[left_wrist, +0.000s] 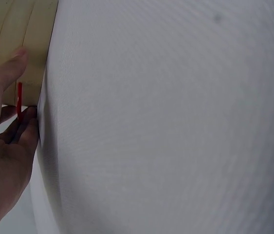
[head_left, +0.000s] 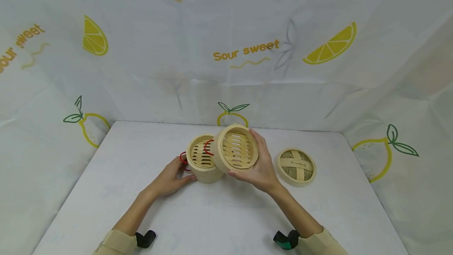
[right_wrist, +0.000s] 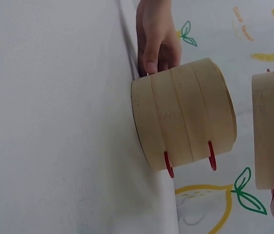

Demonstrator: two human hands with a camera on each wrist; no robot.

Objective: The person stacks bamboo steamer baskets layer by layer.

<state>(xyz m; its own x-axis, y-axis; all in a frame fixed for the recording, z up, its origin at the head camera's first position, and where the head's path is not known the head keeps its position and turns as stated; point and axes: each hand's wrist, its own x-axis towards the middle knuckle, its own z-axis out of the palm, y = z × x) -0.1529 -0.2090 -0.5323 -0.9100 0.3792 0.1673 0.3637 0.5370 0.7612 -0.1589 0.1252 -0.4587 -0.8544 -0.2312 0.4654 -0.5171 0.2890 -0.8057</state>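
My right hand (head_left: 262, 172) grips a round bamboo steamer basket (head_left: 238, 149), holding it up and tilted so its slatted inside faces me. A red loop handle shows at its left side. Left of it and partly behind stands a stack of bamboo steamer tiers (head_left: 206, 175) on the table, slats visible at the top. Around the stack's lower left side my left hand (head_left: 170, 179) is curved. In the left wrist view the thumb presses the bamboo wall (left_wrist: 32, 63), with fingers by a red handle (left_wrist: 20, 100). The right wrist view shows a gap between the stack (right_wrist: 183, 114) and the lifted basket (right_wrist: 267, 129).
A round woven bamboo lid (head_left: 297, 166) with crossed strips lies on the white table (head_left: 219, 223), right of my right hand. Behind the table hangs a white sheet (head_left: 198, 23) with printed lemons. A black strap (head_left: 146, 239) sits at the left wrist.
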